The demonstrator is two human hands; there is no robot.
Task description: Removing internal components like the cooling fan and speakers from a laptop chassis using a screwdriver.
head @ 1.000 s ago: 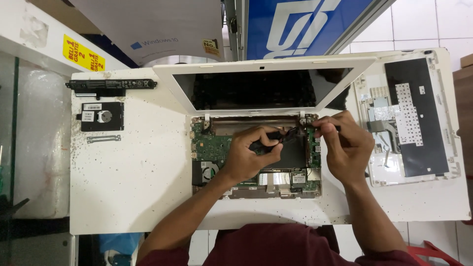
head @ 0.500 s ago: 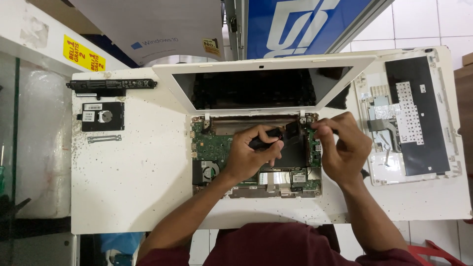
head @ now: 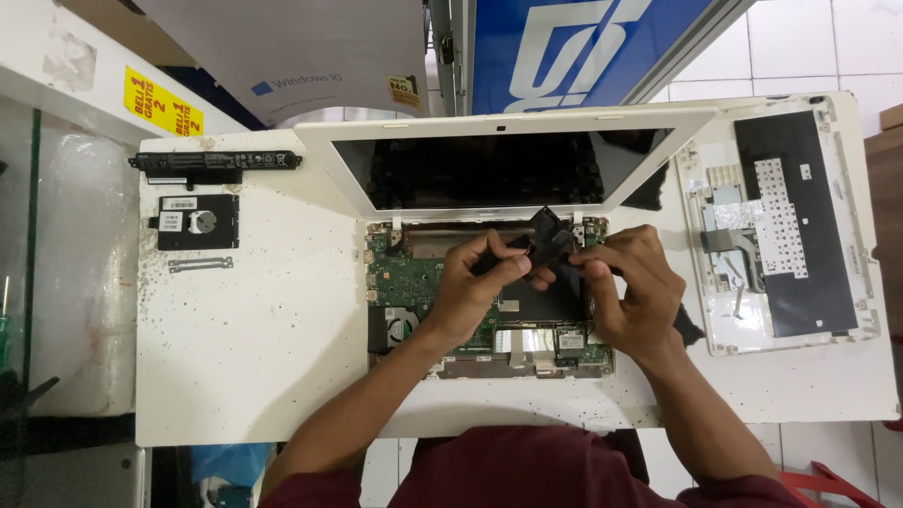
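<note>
We record one opened white laptop, lower shell uncovered, as our landmark; its green circuit board lies exposed, with a round fan at the board's lower left corner; the dark screen stands tilted back at the laptop's far edge.

Left hand: over the middle of the laptop's open base; fingers curled narrow, pinching the near end of a small black flat part. Right hand: over the right half of the base; fingers bent close together, tips meeting the same black part from the right. The black flat part is raised and tilted above the board, just below the screen hinge, right of the base's centre; we cannot tell whether any edge of it touches the board.

Left of the laptop, on the white speckled table: a long black battery bar near the far edge; a square black drive nearer than the bar; two thin metal strips just nearer than the drive.

Right of the laptop: a detached white keyboard cover, face down, its black backing and grey keyboard underside showing, a grey ribbon piece at its left side.

Beyond the laptop: a blue and white board, leaning; a pale sheet beside it to the left.

Near side of the laptop: our dark red sleeves at the table edge.
</note>
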